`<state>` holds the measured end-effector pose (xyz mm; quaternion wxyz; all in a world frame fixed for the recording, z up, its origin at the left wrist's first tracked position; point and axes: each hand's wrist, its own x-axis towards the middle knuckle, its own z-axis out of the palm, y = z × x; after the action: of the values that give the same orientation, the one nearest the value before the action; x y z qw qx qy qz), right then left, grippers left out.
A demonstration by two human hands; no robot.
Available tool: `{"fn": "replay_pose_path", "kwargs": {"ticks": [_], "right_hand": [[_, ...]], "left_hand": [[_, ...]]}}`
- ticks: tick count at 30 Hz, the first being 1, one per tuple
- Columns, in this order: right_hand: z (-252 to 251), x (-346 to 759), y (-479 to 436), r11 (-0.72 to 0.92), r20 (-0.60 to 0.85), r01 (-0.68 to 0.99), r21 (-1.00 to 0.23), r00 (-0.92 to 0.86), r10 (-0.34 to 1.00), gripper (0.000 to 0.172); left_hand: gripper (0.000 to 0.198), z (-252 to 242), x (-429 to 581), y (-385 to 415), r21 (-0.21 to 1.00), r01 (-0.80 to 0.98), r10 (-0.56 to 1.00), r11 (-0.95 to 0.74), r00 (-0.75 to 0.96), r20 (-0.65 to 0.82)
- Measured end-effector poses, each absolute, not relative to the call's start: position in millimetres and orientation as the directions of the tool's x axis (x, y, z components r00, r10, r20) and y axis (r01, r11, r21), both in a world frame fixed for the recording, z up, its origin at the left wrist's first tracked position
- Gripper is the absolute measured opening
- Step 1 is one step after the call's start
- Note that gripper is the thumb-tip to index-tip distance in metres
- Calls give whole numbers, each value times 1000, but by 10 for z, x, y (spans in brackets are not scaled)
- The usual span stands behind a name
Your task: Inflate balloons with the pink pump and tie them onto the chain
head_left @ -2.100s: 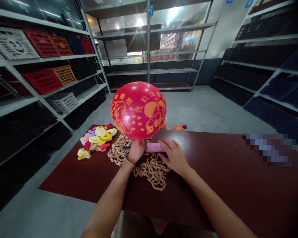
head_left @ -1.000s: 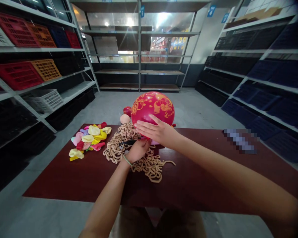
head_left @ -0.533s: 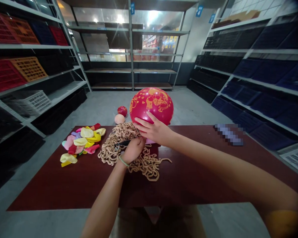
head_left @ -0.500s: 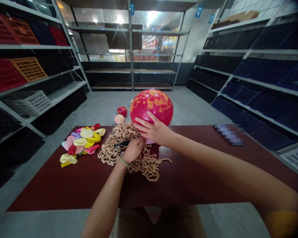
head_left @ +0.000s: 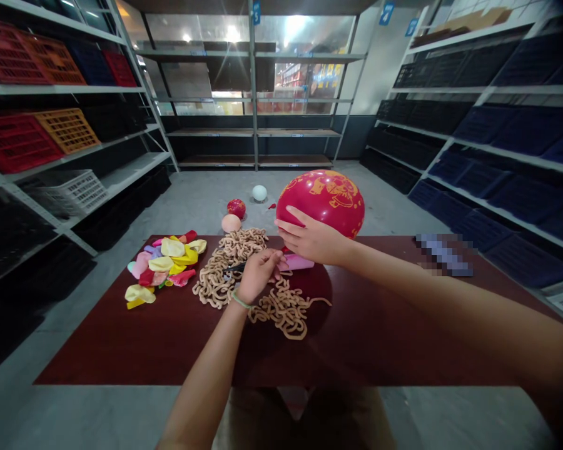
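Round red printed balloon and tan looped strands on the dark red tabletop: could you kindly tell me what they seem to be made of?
The round red balloon looks like thin, glossy stretched latex, dented under the fingers, with gold print. The tan looped strands look like matte soft rubber, lying in limp curves, though the look leaves that open.

Pixelation (head_left: 443,255) hides something on the table (head_left: 122,350); the black thing (head_left: 234,268) under the left hand (head_left: 258,276) is perhaps a pen.

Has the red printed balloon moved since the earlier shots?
Yes, the red printed balloon now sits further right, judged against the tangled tan strands.
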<state>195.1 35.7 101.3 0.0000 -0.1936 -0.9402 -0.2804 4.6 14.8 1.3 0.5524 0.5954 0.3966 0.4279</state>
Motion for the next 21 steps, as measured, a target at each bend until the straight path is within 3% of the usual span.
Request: {"fn": "replay_pose_path", "kwargs": {"ticks": [6, 10, 15, 21], "right_hand": [[1089, 1900, 383, 813, 69, 372, 448, -921, 384, 42], [1087, 1869, 434, 822, 83, 388, 417, -917, 391, 43], [1085, 1850, 492, 845, 125, 337, 414, -941, 315, 43], [1061, 1805, 318, 839, 133, 406, 362, -913, 385, 59]], "left_hand": [[39, 84, 16, 177, 963, -249, 977, 107, 204, -56], [37, 54, 1, 210, 944, -308, 983, 116, 171, -65], [27, -3, -13, 244, 982, -184, 988, -37, 138, 63], [19, -25, -42, 259, 967, -59, 968, -248, 26, 249]]}}
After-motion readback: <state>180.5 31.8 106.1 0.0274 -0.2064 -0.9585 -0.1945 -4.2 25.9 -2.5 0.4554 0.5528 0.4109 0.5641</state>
